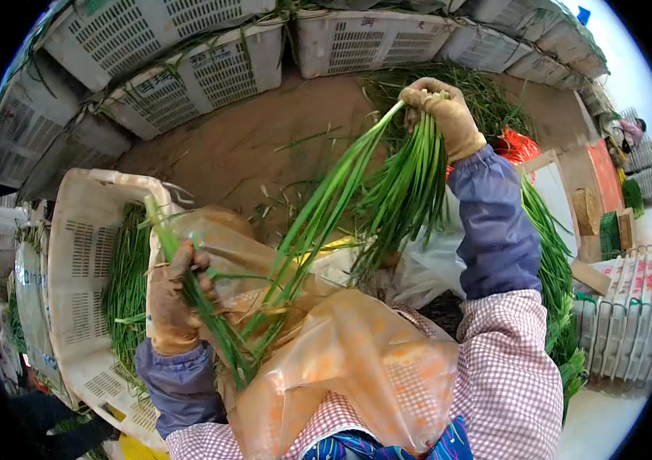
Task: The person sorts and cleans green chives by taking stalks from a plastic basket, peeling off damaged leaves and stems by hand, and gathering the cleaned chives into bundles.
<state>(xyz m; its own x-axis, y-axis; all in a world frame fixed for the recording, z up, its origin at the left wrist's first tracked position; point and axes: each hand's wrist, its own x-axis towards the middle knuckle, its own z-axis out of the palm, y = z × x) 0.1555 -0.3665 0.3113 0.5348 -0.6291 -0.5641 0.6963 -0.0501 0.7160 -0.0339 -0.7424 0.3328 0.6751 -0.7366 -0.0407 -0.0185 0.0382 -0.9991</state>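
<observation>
My right hand (449, 119), in a tan glove, is raised and closed around the pale stem ends of a bunch of green chives (410, 188). The leaves hang downward, and several long strands (322, 211) slant away to the lower left, over my lap. Lower down, my left hand (172, 303), also gloved, is closed on a smaller clump of chives (222, 333) that sticks out above and below the fist. A translucent orange-tinted plastic apron (349, 360) covers my lap under the strands.
Beside my left arm stands a white plastic crate (77, 299) with chives (128, 276) inside. Stacked crates (372, 46) line the far side. Loose greens (487, 88) lie on the dirt floor beyond my right hand, near red netting (516, 146). More chives (544, 245) lie past my right sleeve.
</observation>
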